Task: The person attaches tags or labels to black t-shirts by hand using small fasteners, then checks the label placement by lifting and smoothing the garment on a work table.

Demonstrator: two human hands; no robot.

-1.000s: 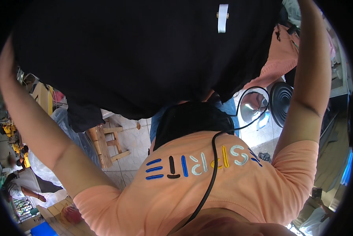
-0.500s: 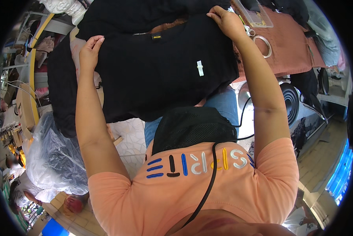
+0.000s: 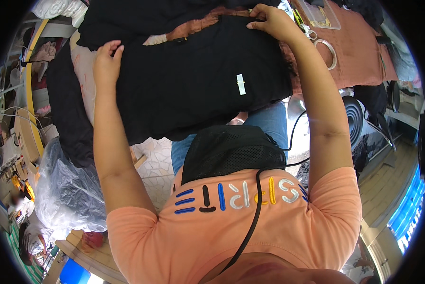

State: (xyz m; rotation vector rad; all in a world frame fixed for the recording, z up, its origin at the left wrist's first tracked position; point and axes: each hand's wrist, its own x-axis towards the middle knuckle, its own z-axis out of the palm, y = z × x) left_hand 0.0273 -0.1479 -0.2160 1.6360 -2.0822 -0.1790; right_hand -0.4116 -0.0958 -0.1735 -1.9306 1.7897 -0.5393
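Note:
A black garment (image 3: 184, 90) lies spread over my lap and the table edge, its neck opening gaping at the far side. Reddish-brown cloth and a pale patch show through that gap. My left hand (image 3: 107, 66) has its thumb and fingers closed on the garment's far left edge. At the far right, my right hand (image 3: 276, 26) grips the same fabric between thumb and fingers, the fingertips partly hidden in the black cloth. A small white tag (image 3: 241, 84) sits on the garment's right part.
Right of the garment, a reddish-brown cloth (image 3: 359, 57) carries a clear plastic box (image 3: 323, 19), scissors (image 3: 311, 34) and a pale ring (image 3: 334, 57). More black fabric (image 3: 127, 23) lies beyond. A clear plastic bag (image 3: 66, 194) bulges at left. A black cable (image 3: 255, 222) crosses my shirt.
The neck opening has widened, with more brown cloth visible through it. The neck label has folded nearly out of sight. Both hands have moved only slightly and still grip the fabric.

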